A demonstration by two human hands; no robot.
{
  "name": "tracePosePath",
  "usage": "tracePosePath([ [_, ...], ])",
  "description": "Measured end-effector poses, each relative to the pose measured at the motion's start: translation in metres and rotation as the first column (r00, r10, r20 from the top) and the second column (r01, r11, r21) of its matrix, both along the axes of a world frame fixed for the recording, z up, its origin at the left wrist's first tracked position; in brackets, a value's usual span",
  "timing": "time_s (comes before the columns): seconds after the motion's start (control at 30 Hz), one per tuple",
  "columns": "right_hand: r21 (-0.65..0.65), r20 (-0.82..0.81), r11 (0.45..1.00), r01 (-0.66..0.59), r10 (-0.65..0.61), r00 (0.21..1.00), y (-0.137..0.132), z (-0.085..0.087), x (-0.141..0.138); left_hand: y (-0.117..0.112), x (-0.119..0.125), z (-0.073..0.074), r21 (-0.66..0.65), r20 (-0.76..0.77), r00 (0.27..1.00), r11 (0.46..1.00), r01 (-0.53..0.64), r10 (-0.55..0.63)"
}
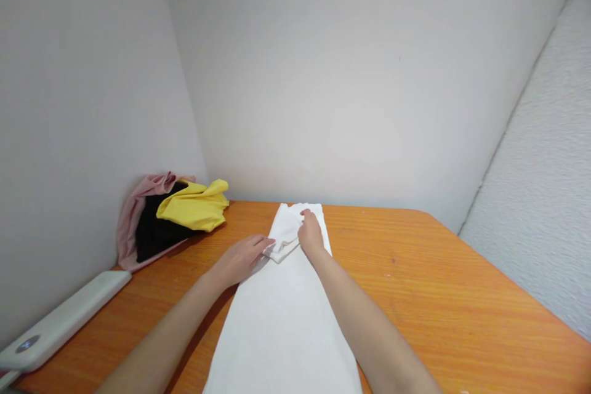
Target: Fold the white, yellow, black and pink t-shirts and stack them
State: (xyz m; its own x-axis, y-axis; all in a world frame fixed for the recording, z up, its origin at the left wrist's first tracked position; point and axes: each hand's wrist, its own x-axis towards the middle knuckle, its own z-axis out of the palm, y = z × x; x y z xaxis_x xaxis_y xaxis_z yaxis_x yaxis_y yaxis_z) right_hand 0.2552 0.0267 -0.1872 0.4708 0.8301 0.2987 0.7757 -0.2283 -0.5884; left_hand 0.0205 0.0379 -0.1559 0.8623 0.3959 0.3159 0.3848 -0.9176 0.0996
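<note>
Position: the cloth [286,314] is lying lengthwise down the middle of the worktop [438,295], running from the near edge to just short of the far wall. I judge that this is bringing its far end within reach of both hands.

Left hand [242,258]: it is lying flat with fingers extended together. The tips are touching a bunched corner at the cloth's left edge, apparently steadying it.

Right hand [310,235]: it is resting on the far end with fingers curling down into the fabric. It appears to be pinching a fold, though the knuckles are hiding the grip.

Condition: the cloth is white, plain and smooth along its near length, and is rumpling only between the hands.

Surroundings: a yellow garment [196,204] is sitting on a dark and pink heap in the far left corner, well apart.
</note>
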Motion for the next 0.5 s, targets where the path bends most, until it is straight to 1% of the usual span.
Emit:
tracePosePath([
  [0.07, 0.035, 0.151, 0.995, -0.09, 0.084, 0.985, -0.001, 0.004, -0.004, 0.001, -0.003, -0.002, 0.0, -0.003, 0.999, 0.999, 0.054, -0.054],
  [0.1, 0.022, 0.238, 0.985, -0.168, 0.158, 0.958, -0.001, 0.006, -0.007, 0.002, -0.004, -0.004, -0.012, -0.004, 0.997, 0.997, 0.081, -0.081],
  [0.17, -0.079, 0.357, 0.945, -0.319, 0.325, 0.876, -0.002, 0.006, -0.01, 0.005, -0.005, -0.007, -0.066, -0.004, 0.994, 0.992, 0.112, -0.112],
  [0.2, -0.148, 0.364, 0.921, -0.361, 0.39, 0.846, -0.002, 0.004, -0.01, 0.007, -0.006, -0.008, -0.103, -0.003, 0.994, 0.988, 0.111, -0.112],
  [0.23, -0.212, 0.354, 0.902, -0.377, 0.43, 0.83, -0.003, 0.001, -0.01, 0.009, -0.007, -0.009, -0.141, -0.005, 0.994, 0.985, 0.103, -0.105],
  [0.3, -0.286, 0.33, 0.891, -0.353, 0.438, 0.836, -0.003, -0.006, -0.01, 0.012, -0.008, -0.011, -0.202, -0.017, 0.997, 0.976, 0.077, -0.082],
  [0.37, -0.308, 0.324, 0.893, -0.33, 0.424, 0.846, -0.004, -0.011, -0.008, 0.011, -0.008, -0.012, -0.227, -0.051, 0.997, 0.973, 0.041, -0.054],
  [0.43, -0.312, 0.332, 0.892, -0.326, 0.424, 0.842, -0.005, -0.011, -0.008, 0.008, -0.006, -0.014, -0.221, -0.084, 0.996, 0.975, -0.004, -0.015],
  [0.5, -0.308, 0.35, 0.898, -0.315, 0.415, 0.84, -0.007, -0.005, -0.011, 0.002, -0.003, -0.015, -0.208, -0.101, 0.994, 0.977, -0.052, 0.032],
])
